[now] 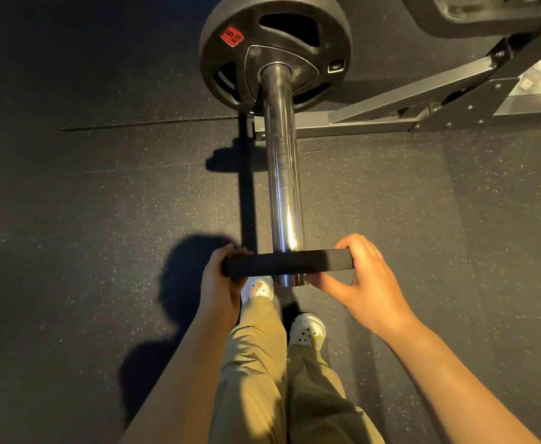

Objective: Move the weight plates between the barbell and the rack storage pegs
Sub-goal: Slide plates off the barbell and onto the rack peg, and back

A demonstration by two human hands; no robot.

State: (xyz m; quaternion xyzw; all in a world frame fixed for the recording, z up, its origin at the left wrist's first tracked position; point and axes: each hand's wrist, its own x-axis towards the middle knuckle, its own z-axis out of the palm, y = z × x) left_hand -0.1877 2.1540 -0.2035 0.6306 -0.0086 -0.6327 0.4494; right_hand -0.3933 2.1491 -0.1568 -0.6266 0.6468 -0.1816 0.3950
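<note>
A view straight down from head height along a chrome barbell sleeve (282,174) that runs away from the person. Both hands hold a small black weight plate (286,263), seen edge-on, threaded on the very near end of the sleeve, with only a short stub of chrome showing on the near side of it. The left hand (222,288) grips the plate's left edge, fingers curled over the far face. The right hand (363,280) grips the right edge the same way, thumb on the near face. At the far end of the sleeve sits a larger black plate (274,51) with cut-out grip holes and a red label (232,36) reading 5 kg; a long bare stretch of sleeve lies between the two plates. To the right, grey steel rack frame (423,100) members with bolts cross the floor beneath and beside the bar. The floor (86,187) is dark speckled rubber matting, carrying the shadows of the bar and the arms. Below the hands are khaki trouser legs (256,363) and white perforated clogs (307,330), standing just beneath the sleeve's end.
</note>
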